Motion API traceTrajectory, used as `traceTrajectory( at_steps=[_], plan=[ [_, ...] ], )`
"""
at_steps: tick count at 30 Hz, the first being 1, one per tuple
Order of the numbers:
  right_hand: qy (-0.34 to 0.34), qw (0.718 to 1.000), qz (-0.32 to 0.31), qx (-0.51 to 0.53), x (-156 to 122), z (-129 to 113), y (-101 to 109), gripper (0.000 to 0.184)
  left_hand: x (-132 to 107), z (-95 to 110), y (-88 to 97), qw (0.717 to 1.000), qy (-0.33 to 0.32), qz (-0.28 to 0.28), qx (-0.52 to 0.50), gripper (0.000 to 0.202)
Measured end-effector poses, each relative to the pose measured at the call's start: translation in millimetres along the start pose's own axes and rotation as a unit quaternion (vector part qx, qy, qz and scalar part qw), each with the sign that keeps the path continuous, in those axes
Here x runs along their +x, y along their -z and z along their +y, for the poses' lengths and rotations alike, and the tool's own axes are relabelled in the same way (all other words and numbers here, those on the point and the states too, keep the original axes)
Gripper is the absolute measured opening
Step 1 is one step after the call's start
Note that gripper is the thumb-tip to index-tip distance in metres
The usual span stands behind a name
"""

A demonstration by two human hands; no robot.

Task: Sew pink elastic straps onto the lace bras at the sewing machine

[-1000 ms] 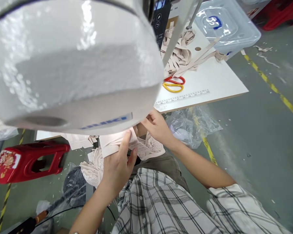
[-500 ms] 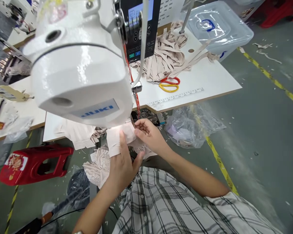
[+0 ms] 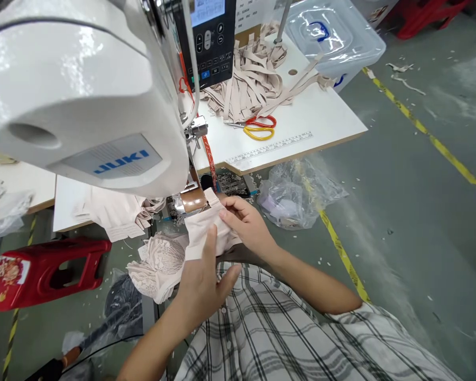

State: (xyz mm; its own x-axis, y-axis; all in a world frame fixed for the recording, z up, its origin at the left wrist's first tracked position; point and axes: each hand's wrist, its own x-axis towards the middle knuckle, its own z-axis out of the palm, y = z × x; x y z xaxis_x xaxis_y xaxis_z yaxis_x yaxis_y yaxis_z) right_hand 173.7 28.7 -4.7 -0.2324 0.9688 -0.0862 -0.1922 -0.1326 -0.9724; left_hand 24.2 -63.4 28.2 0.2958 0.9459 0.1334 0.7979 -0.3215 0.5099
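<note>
A white JUKI sewing machine (image 3: 83, 100) fills the upper left. Beneath its head lies a pale pink fabric piece (image 3: 200, 227) with a lace part (image 3: 158, 264) hanging off to the left. My left hand (image 3: 202, 283) presses on the fabric from below, index finger stretched along it and thumb out. My right hand (image 3: 248, 225) pinches the fabric's right edge beside the machine's cylinder arm (image 3: 190, 201). What lies under the palms is hidden.
Red and yellow scissors (image 3: 257, 127), a heap of beige strips (image 3: 249, 84) and a printed ruler (image 3: 269, 148) lie on the white table (image 3: 329, 119). A clear plastic box (image 3: 333, 37) stands at its far end. Plastic bag (image 3: 297, 193) and red stool (image 3: 43, 270) on the floor.
My head has pulled back, so the control panel and needle area now show. Both hands have stayed on the fabric, sliding it slightly right beneath the machine.
</note>
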Motion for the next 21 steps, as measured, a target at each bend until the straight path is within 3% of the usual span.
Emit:
traceTrajectory(
  at_steps=[1,3,6,9,12,14,15,18,21],
  plan=[
    [0.006,1.0,-0.002,-0.021,-1,-2,2,0.016,-1,-2,6.3,0.999,0.005,-0.012,-0.034,0.068],
    [0.04,0.995,-0.016,-0.087,-2,-7,5,0.011,0,-7,18.6,0.998,-0.003,0.023,-0.053,0.048],
    [0.115,0.971,-0.09,-0.187,-4,-12,6,0.008,11,-16,31.5,0.991,-0.085,0.105,-0.008,0.049],
    [0.194,0.927,-0.187,-0.261,-7,-12,5,0.008,22,-31,34.9,0.987,-0.152,0.034,0.029,0.059],
    [0.284,0.858,-0.238,-0.356,-11,-9,7,0.012,21,-49,30.8,0.984,-0.167,-0.011,0.057,0.027],
    [0.324,0.821,-0.243,-0.402,-13,-5,10,0.018,15,-58,26.4,0.977,-0.206,0.027,0.058,0.009],
    [0.332,0.812,-0.241,-0.415,-15,-2,11,0.022,11,-60,24.3,0.97,-0.231,0.054,0.058,0.011],
    [0.339,0.805,-0.228,-0.43,-18,5,12,0.027,4,-60,20.7,0.946,-0.287,0.132,0.075,0.018],
    [0.354,0.794,-0.224,-0.441,-21,8,10,0.025,3,-56,22.5,0.936,-0.302,0.16,0.088,0.022]
  ],
)
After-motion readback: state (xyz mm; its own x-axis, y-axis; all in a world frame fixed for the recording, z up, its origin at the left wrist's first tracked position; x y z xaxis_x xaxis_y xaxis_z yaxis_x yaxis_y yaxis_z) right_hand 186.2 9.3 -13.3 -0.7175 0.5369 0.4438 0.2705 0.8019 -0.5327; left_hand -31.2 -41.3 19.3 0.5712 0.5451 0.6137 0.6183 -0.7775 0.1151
